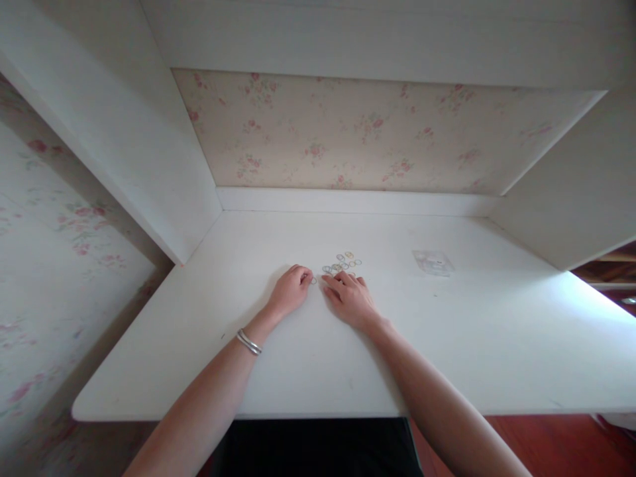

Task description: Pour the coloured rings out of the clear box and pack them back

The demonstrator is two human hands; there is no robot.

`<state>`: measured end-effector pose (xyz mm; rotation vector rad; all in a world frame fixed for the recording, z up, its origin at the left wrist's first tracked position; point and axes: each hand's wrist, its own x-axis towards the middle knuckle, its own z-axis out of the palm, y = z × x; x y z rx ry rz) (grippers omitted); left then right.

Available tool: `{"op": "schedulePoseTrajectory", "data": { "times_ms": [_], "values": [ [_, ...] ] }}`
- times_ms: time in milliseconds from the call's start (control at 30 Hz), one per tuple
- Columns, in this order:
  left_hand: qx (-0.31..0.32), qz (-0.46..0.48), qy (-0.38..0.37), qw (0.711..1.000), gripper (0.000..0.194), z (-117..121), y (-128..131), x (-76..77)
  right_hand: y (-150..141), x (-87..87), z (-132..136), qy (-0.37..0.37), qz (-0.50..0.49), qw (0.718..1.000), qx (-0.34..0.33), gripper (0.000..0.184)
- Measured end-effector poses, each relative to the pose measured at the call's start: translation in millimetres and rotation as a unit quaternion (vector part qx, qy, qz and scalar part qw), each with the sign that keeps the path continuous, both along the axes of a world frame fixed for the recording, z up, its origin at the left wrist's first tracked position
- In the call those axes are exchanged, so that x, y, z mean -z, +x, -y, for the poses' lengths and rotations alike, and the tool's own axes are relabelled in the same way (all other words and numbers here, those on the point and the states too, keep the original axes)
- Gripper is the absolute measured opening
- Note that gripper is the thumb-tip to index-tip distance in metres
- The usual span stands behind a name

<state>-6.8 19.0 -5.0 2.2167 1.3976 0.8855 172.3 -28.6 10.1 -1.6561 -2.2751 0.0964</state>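
Note:
Several small thin rings [340,265], some silvery and some yellowish, lie in a loose cluster on the white desk. My left hand [292,289], with a silver bangle on its wrist, is left of the cluster, its fingers pinched together. At those fingertips a thin ring [313,281] shows, held or touched. My right hand [350,298] rests at the near side of the cluster with its fingers apart, the index finger stretched toward the left hand. It partly covers some of the rings, and I see nothing gripped in it.
A clear plastic bag [432,262] lies flat to the right on the white desk [497,344]. Tall side panels and a low back ledge [358,201] bound the desk. An overhead panel [377,46] spans above, and flowered wallpaper covers the wall behind.

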Motion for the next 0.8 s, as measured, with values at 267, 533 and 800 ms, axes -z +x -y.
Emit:
{"op": "schedulePoseTrajectory", "data": {
  "times_ms": [267, 533, 800],
  "values": [
    [-0.027, 0.058, -0.042, 0.997, 0.022, -5.5, -0.5, 1.2, -4.8, -7.2, 0.0, 0.009, 0.057, 0.998, -0.026, 0.036],
    [0.082, -0.137, -0.015, 0.987, 0.021, 20.8, -6.6, -18.9, 10.3, 10.0, -12.3, 0.036, -0.010, 0.997, 0.065, 0.027],
    [0.060, -0.152, 0.001, 0.986, 0.024, 21.7, -5.3, -23.2, 9.9, 13.0, -12.8, 0.058, -0.043, 0.997, 0.035, 0.024]
  ]
}}
